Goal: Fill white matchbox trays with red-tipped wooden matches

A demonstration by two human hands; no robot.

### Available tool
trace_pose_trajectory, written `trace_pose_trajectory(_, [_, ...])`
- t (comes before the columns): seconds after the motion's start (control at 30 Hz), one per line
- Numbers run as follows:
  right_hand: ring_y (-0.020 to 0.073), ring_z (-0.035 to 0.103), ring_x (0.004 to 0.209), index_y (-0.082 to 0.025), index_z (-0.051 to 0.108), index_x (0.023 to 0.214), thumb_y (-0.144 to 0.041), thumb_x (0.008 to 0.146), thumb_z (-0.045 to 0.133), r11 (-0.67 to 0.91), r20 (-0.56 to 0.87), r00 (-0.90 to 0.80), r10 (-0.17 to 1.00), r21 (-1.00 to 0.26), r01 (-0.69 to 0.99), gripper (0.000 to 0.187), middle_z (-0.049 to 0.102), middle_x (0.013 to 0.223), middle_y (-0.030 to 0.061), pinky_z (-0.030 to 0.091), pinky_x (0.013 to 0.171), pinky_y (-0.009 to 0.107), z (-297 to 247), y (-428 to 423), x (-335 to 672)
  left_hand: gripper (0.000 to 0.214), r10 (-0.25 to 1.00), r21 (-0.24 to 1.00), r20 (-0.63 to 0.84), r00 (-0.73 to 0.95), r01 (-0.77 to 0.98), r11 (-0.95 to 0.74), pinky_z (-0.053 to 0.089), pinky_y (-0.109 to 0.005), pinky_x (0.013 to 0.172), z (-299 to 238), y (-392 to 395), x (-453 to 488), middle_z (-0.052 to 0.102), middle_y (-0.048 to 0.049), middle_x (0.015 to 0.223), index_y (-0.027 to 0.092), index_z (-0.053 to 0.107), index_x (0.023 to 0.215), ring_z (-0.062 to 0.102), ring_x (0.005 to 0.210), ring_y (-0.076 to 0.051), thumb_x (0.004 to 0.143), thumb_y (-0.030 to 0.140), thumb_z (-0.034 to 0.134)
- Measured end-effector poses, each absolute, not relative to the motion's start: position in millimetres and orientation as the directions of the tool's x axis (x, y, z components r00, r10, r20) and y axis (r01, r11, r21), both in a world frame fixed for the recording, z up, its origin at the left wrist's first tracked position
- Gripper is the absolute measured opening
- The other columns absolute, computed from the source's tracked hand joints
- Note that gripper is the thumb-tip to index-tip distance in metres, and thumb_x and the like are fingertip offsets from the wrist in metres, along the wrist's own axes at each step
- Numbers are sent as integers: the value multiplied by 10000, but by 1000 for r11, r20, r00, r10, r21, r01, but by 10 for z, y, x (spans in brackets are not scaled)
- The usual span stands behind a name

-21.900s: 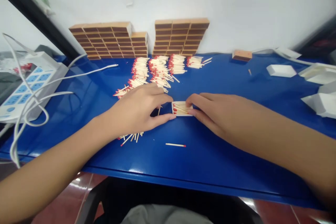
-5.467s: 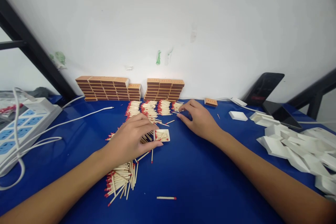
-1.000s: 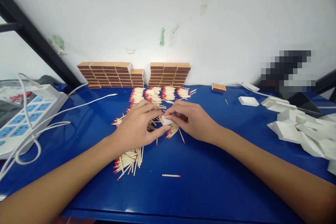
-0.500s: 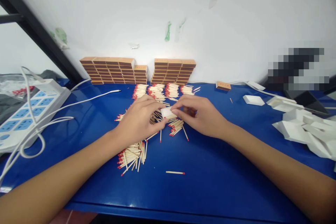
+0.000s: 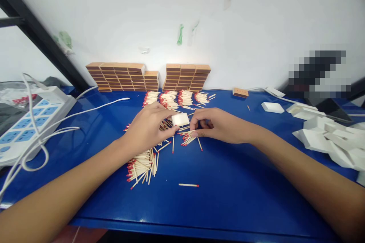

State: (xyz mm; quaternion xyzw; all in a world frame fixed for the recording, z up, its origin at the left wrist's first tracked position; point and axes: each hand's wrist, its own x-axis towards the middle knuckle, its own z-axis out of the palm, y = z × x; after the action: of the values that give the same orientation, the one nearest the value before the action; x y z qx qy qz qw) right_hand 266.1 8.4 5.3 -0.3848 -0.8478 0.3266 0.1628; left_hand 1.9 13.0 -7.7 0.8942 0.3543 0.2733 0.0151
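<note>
White cardboard tray [image 5: 180, 119] is gripped at its left edge by the left hand [image 5: 146, 131], a little above the blue table [image 5: 234, 186] and tilted. Just right of it, the right hand [image 5: 213, 125] has its fingers curled over some loose matches [image 5: 188, 138]; I cannot tell if it holds any. A heap of matches [image 5: 142, 166] lies under the left wrist. Stacked matchboxes [image 5: 186, 78] stand against the wall.

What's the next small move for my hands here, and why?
Probably pinch up the small bunch of matches with the right hand and lay it in the white tray. The left hand holds that tray tilted just beside the bunch, and the right hand's fingertips touch the bunch.
</note>
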Motion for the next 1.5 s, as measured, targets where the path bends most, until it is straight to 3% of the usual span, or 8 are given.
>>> trace_pose_trajectory(0.23, [115, 585, 714, -201, 744, 930, -442, 932, 691, 399, 60, -571, 819, -775, 491, 247, 720, 832, 6, 431, 651, 262, 73, 116, 2669, 363, 618, 216, 493, 612, 602, -769, 567, -368, 890, -82, 133, 15, 751, -74, 1050, 205, 730, 1221, 681, 997, -219, 900, 371, 767])
trace_pose_trajectory(0.57, [118, 572, 706, -201, 772, 942, -442, 917, 701, 369, 46, -562, 826, -798, 476, 253, 724, 839, 13, 440, 650, 274, 59, 122, 2643, 357, 583, 185, 504, 637, 580, -793, 581, -392, 880, -69, 114, 39, 766, -88, 1028, 166, 730, 1198, 696, 980, -236, 922, 393, 737])
trace_pose_trajectory(0.73, [113, 553, 680, -197, 771, 949, -490, 902, 718, 356, 137, -453, 881, -823, 443, 302, 715, 831, 18, 438, 630, 270, 12, 104, 2582, 345, 581, 210, 513, 632, 564, -799, 585, -381, 884, -62, 94, 44, 774, -81, 1035, 177, 729, 1196, 701, 976, -223, 925, 391, 735])
trace_pose_trajectory(0.83, [94, 506, 622, -196, 767, 923, -464, 907, 724, 418, 226, -416, 881, -785, 458, 272, 666, 751, -1, 398, 585, 253, -21, 80, 2537, 335, 564, 219, 528, 635, 540, -813, 589, -378, 882, -57, 83, 50, 779, -75, 1022, 179, 730, 1187, 703, 972, -218, 921, 382, 743])
trace_pose_trajectory(0.97, [83, 522, 646, -199, 762, 919, -328, 934, 704, 525, 328, -436, 838, -702, 481, 143, 663, 807, 0, 401, 604, 247, -49, 38, 2485, 315, 536, 222, 543, 646, 505, -834, 590, -370, 876, -55, 81, 64, 780, -69, 1012, 175, 733, 1168, 704, 963, -212, 924, 373, 744])
trace_pose_trajectory(1.3, [81, 526, 652, -209, 741, 933, -243, 927, 720, 611, 384, -483, 787, -593, 524, 41, 683, 830, -14, 418, 650, 248, -132, 22, 2472, 312, 547, 216, 520, 656, 519, -827, 587, -372, 877, -59, 82, 49, 772, -65, 1022, 174, 737, 1164, 694, 977, -214, 923, 371, 744])
trace_pose_trajectory(1.5, [108, 600, 794, -189, 726, 965, -178, 959, 664, 702, 452, -537, 712, -449, 553, 63, 698, 925, 19, 437, 710, 248, -145, 30, 2504, 325, 560, 222, 501, 660, 527, -820, 586, -357, 875, -65, 89, 44, 773, -65, 1030, 179, 733, 1174, 702, 965, -208, 934, 399, 732])
